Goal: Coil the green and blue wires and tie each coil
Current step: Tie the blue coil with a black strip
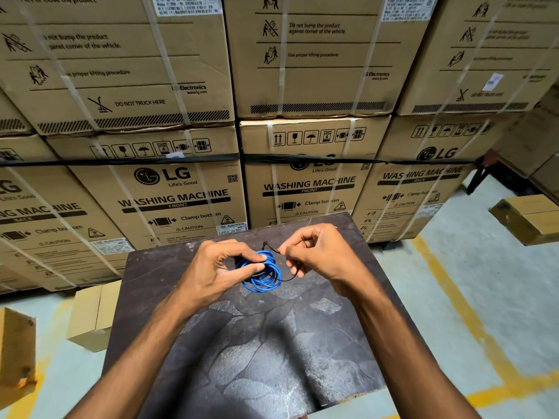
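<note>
A coil of blue wire (262, 275) is held just above the dark table (263, 352), near its far end. My left hand (219, 266) pinches the coil's upper left side between thumb and fingers. A thin black tie (270, 247) runs from the top of the coil to my right hand (317, 252), whose fingers are closed on it; another strand of the tie curves below the coil's right side. No green wire is in view.
Stacked washing machine cartons (181, 192) form a wall just behind the table. Small cardboard boxes sit on the floor at the left (93, 316) and at the right (529, 217). Yellow floor lines (459, 300) run along the right side.
</note>
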`<state>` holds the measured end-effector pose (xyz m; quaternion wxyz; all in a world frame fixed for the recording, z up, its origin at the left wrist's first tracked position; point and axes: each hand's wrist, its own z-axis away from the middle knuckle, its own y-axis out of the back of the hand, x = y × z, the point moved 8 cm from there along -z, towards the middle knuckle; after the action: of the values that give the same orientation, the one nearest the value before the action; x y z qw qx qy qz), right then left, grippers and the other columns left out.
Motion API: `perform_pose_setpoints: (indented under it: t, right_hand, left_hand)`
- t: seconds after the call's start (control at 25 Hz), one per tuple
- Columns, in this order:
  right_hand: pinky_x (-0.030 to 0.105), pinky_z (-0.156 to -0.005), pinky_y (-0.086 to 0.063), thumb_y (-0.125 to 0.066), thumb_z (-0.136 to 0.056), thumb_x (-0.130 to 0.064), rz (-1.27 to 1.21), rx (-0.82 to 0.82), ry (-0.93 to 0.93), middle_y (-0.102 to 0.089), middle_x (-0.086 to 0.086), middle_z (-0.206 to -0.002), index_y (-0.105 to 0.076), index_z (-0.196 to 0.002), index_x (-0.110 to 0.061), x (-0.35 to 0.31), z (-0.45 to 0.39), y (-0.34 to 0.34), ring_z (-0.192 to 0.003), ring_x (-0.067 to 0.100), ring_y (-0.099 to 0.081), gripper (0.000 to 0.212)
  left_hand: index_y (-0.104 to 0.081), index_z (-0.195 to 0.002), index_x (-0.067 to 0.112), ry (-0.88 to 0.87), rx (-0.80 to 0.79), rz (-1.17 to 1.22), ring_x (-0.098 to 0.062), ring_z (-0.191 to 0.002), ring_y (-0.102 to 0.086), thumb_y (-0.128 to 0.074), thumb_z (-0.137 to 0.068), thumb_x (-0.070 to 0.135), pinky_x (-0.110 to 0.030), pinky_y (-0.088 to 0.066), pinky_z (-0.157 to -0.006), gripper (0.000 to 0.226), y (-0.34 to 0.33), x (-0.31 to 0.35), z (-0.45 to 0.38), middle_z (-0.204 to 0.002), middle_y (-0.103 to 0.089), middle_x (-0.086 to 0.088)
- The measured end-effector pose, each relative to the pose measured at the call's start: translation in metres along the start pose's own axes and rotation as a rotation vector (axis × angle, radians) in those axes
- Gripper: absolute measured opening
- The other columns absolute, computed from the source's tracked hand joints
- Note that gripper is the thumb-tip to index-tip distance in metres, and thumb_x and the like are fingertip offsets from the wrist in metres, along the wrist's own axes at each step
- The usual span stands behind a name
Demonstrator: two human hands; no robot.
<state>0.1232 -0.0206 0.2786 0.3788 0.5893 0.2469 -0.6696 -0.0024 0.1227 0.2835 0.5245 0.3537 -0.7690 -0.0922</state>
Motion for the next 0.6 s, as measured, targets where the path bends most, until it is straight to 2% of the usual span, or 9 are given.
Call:
perform_pose_setpoints:
  t: [0.12, 0.28, 0.6]
  right_hand:
    - [0.025, -0.046, -0.051, -0.066, -0.09, 0.009, 0.006, 0.001, 0.013, -0.069, 0.015, -0.063, -0.074, -0.089, 0.008, -0.0001, -0.0012, -0.0007, -0.047, 0.019, -0.06, 0.008]
    - [0.026, -0.048, -0.052, -0.066, -0.091, 0.008, 0.017, -0.005, 0.021, -0.069, 0.015, -0.064, -0.074, -0.089, 0.006, -0.0013, -0.0023, -0.0006, -0.049, 0.02, -0.06, 0.009]
    - [0.025, -0.048, -0.051, -0.068, -0.091, 0.005, 0.077, 0.048, 0.087, -0.069, 0.014, -0.065, -0.076, -0.084, 0.0, -0.0044, -0.0092, 0.002, -0.051, 0.019, -0.062, 0.012]
  left_hand:
    - [-0.08, -0.093, 0.028, 0.025, 0.016, 0.04, -0.02, -0.075, -0.073, -0.081, -0.081, 0.033, -0.045, -0.056, -0.066, 0.012, 0.0009, -0.0026, -0.0008, -0.084, -0.078, 0.007]
    - [-0.08, -0.094, 0.03, 0.019, 0.0, 0.03, -0.018, -0.076, -0.073, -0.082, -0.081, 0.031, -0.044, -0.057, -0.067, 0.013, 0.001, -0.0038, -0.0009, -0.086, -0.078, 0.009]
    - [-0.081, -0.099, 0.026, -0.024, -0.052, -0.035, -0.01, -0.08, -0.072, -0.078, -0.083, 0.033, -0.031, -0.057, -0.071, 0.018, -0.0026, -0.0008, -0.0024, -0.089, -0.076, 0.015]
